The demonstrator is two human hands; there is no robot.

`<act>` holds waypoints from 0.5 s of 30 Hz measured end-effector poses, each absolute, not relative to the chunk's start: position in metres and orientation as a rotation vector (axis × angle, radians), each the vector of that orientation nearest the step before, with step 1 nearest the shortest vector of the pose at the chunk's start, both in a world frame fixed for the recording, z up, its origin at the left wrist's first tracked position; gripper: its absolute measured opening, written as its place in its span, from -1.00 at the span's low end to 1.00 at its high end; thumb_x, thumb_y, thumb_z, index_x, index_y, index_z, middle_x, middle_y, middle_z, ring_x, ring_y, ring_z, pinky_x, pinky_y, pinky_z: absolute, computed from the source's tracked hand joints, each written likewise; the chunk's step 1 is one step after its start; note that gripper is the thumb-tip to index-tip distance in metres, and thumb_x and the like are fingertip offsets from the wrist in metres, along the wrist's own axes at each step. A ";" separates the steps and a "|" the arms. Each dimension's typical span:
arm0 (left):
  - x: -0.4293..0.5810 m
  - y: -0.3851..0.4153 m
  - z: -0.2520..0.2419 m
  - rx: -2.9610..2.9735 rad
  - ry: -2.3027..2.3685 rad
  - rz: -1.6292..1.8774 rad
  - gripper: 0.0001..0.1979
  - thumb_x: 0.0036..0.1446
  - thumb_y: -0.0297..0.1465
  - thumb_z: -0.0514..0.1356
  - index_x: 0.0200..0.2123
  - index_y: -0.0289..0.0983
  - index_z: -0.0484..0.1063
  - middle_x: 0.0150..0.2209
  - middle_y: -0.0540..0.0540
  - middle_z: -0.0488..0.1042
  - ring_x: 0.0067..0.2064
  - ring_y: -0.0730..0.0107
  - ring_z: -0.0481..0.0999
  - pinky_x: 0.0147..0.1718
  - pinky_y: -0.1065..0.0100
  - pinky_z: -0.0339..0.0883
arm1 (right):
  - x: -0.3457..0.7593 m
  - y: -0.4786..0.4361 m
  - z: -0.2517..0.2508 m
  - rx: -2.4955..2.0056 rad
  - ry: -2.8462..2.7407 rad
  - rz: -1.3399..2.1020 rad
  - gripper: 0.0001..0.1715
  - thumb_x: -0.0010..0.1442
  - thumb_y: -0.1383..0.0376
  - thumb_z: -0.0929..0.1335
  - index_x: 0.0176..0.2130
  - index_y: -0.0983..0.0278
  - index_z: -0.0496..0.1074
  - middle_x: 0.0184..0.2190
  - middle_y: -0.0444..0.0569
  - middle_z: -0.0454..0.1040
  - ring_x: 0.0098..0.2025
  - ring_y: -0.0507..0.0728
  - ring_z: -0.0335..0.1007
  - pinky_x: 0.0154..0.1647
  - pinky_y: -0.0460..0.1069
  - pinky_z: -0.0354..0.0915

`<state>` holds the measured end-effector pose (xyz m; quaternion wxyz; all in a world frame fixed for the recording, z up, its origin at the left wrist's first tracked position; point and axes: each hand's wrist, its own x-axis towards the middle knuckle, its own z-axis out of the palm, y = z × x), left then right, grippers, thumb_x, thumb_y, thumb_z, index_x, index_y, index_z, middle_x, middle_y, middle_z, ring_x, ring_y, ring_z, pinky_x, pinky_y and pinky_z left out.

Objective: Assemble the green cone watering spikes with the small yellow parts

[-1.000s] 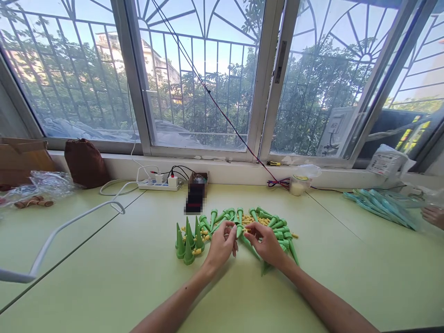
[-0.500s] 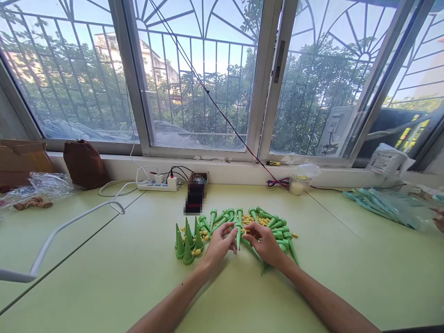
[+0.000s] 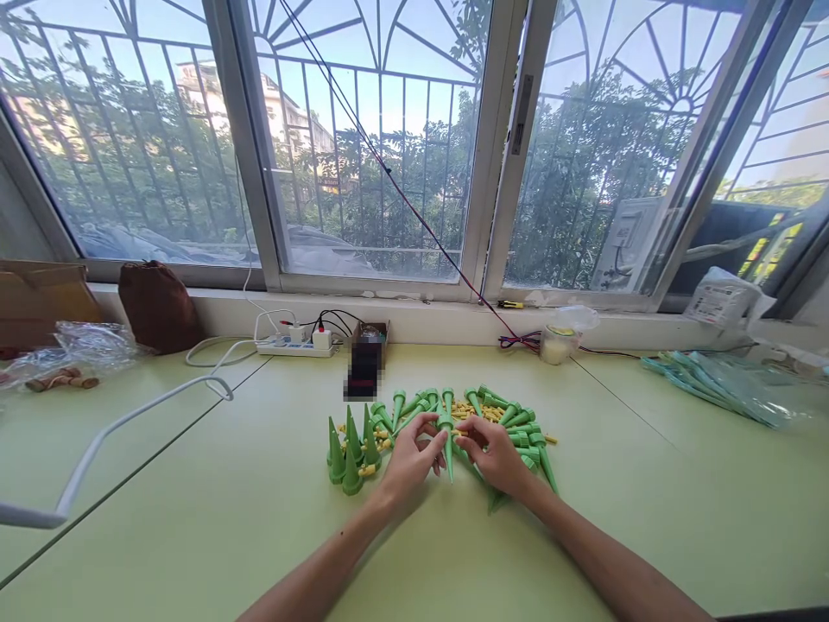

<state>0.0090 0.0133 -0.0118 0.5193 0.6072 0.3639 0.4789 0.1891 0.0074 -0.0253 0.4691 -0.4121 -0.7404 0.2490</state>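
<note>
My left hand (image 3: 409,456) is closed on a green plastic watering spike (image 3: 449,451), its tip pointing down toward me and its wide cap end up. Close beside the cap, my right hand (image 3: 497,453) pinches a small yellow peg-like piece (image 3: 459,433). Whether the piece touches the spike I cannot tell. On the left, several green spikes (image 3: 351,477) stand tip-up on their caps. More green spikes (image 3: 523,418) lie in an arc behind and right of my hands, around a heap of small yellow pieces (image 3: 490,413).
A pale green table (image 3: 213,518) spans the view. Along the windowsill are a power strip (image 3: 294,347), a blurred dark object (image 3: 363,367), a jar (image 3: 555,345) and a brown bag (image 3: 159,307). Plastic bags (image 3: 718,389) lie right; a white cable (image 3: 117,423) crosses the left.
The spike in my left hand has shifted slightly, its tip now reaching lower and nearer to me. My right hand stays about where it was. A partial hand at the far right edge has gone from view.
</note>
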 end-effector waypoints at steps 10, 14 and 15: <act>0.009 0.008 -0.010 1.557 0.882 1.105 -0.60 0.10 -0.14 0.25 -0.09 -0.24 0.29 -0.35 0.06 0.35 -0.55 0.51 0.45 -0.61 0.46 0.30 | 0.191 0.009 -0.025 -0.980 -1.847 0.632 -0.65 0.37 0.15 0.24 -0.40 0.25 0.33 -0.58 -0.16 0.34 -0.58 0.02 0.19 -0.51 -0.08 0.16; 0.009 0.006 -0.010 1.610 0.880 1.092 -0.64 0.12 -0.20 0.24 -0.08 -0.23 0.28 -0.32 0.03 0.38 -0.54 0.51 0.46 -0.59 0.46 0.30 | 0.191 0.009 -0.026 -1.013 -1.832 0.644 -0.60 0.38 0.13 0.23 -0.45 0.24 0.29 -0.60 -0.16 0.33 -0.59 0.01 0.17 -0.54 -0.09 0.13; 0.009 0.006 -0.010 1.623 0.878 1.090 -0.65 0.12 -0.21 0.23 -0.08 -0.23 0.28 -0.31 0.03 0.39 -0.54 0.51 0.46 -0.59 0.46 0.30 | 0.191 0.010 -0.026 -1.018 -1.826 0.650 -0.59 0.38 0.12 0.23 -0.46 0.24 0.29 -0.61 -0.17 0.33 -0.60 0.01 0.17 -0.54 -0.10 0.13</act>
